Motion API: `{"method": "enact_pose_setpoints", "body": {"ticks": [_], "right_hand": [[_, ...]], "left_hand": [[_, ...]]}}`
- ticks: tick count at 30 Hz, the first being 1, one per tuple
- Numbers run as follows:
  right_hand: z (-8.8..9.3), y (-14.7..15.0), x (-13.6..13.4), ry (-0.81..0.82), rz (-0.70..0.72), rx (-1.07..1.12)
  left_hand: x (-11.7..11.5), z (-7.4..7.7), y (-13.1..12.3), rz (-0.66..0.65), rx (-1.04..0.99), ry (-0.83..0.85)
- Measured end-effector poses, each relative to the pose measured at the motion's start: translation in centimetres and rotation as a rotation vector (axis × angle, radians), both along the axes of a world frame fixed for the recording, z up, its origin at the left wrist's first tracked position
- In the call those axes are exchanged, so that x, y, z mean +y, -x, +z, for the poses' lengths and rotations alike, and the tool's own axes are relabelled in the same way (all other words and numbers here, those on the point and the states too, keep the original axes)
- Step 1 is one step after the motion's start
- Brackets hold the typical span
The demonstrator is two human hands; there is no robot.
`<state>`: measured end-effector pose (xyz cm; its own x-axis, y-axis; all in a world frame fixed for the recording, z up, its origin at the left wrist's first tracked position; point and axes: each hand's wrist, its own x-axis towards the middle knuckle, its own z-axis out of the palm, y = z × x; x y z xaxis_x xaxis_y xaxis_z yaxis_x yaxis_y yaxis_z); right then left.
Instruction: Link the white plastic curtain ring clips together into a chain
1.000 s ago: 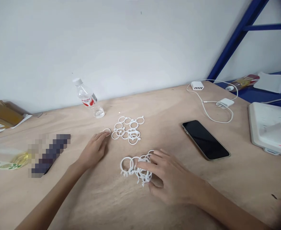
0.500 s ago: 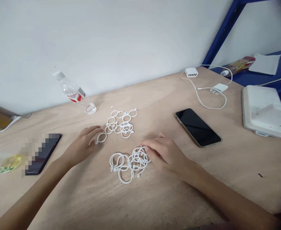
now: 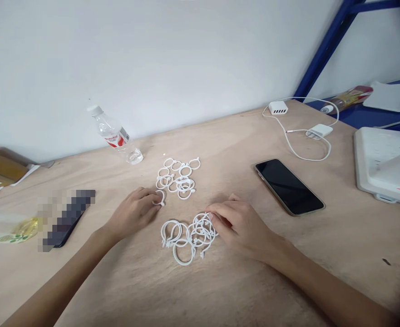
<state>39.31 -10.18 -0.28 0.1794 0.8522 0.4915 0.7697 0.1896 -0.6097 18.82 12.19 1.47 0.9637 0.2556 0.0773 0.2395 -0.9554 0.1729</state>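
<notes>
My left hand (image 3: pixel 136 211) is closed in a pinch on a white plastic ring (image 3: pixel 162 195) with a small tab, just left of the far group. That far group of white rings (image 3: pixel 185 171), each with a small round tab, lies loosely spread and partly overlapping on the wooden table. Closer to me is a tangled pile of white rings (image 3: pixel 183 263), some of them open at the tab. At the pile's right edge my right hand (image 3: pixel 242 225) has thumb and forefinger pinched on a ring; its palm side and other fingers are mostly hidden.
Behind the rings a clear plastic bottle (image 3: pixel 120 138) leans. A phone (image 3: pixel 290 186) lies to the right, with a white charger (image 3: pixel 278 107), cable and power strip (image 3: pixel 383 159) beyond. On the left are a dark, partly blurred phone (image 3: pixel 70 222), a plastic packet (image 3: pixel 12 229) and a cardboard box (image 3: pixel 5 168).
My left hand has closed on the nearest ring of the far group and turned it, so its tab now points right. The right hand stays at the pile; the view has shifted slightly.
</notes>
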Motion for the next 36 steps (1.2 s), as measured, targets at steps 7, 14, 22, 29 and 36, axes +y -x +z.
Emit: {"method": "enact_pose_setpoints", "body": {"ticks": [7, 14, 22, 29, 36], "right_hand": [[0.1, 0.2, -0.1, 0.028, 0.009, -0.007], [-0.3, 0.4, 0.0, 0.040, -0.003, -0.042], [0.0, 0.6, -0.2, 0.027, -0.020, -0.065], [-0.2, 0.7, -0.2, 0.031, -0.006, -0.061], [-0.1, 0.7, -0.1, 0.062, -0.015, -0.078]], "left_hand": [[-0.2, 0.7, -2.7, 0.355, -0.100, 0.022], [-0.4, 0.5, -7.6, 0.356, 0.052, -0.118], [0.5, 1.5, -7.3, 0.327, 0.093, -0.139], [1.4, 1.6, -7.3, 0.210, 0.129, -0.070], [1.3, 1.1, -7.9, 0.116, 0.178, -0.094]]}}
